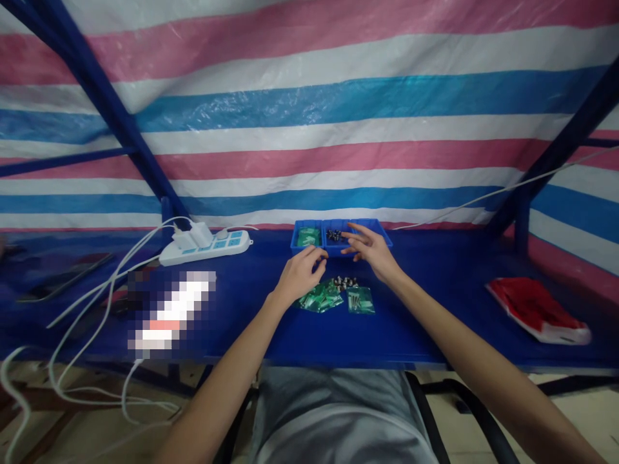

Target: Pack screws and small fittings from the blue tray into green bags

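Observation:
My left hand hovers over the blue table just in front of a small blue tray, fingers curled together; whether it holds anything I cannot make out. My right hand reaches to the tray's front edge with fingers spread and nothing visible in them. The tray holds small green bags on its left and dark small parts in the middle. Between my hands and my body lie more green bags, one separate bag, and a little heap of dark parts.
A white power strip with plugs and white cables lies at the left. A dark phone-like slab rests far left. A red and white bag lies at the right. Blue frame posts and a striped tarp stand behind.

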Motion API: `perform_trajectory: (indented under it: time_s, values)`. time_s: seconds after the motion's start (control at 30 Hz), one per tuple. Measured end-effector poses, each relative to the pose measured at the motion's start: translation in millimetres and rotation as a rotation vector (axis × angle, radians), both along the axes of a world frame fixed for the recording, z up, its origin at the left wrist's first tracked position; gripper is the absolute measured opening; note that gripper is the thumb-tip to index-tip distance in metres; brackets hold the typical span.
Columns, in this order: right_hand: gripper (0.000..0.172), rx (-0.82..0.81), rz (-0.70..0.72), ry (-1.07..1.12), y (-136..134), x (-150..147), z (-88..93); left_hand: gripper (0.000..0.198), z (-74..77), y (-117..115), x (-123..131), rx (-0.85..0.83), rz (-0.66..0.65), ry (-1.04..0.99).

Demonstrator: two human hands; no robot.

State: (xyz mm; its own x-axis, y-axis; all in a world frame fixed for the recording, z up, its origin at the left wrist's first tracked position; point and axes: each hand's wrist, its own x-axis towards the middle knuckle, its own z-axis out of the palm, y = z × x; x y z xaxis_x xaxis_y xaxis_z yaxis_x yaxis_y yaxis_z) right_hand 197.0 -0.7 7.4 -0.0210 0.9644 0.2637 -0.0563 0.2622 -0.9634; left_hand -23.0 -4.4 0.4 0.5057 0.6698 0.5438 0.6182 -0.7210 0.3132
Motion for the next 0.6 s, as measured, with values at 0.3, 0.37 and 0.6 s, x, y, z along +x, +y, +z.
perform_trajectory:
  time_s: [0.3,0.37,0.6]
  values:
    - [0.022,0.050,0.252,-0.647,-14.6,7.7,-4.0,0.017,-1.0,2.0,-1.7,0.002,0.024,0.011]
    - [0.023,0.135,0.273,-0.805,-17.4,4.8,-4.0,0.017,-0.8,2.4,-1.9,-0.001,0.031,0.011]
    - [0.020,0.281,0.260,-1.019,-21.8,-2.9,-4.9,0.017,-0.2,2.6,-1.9,-0.004,0.034,0.021]
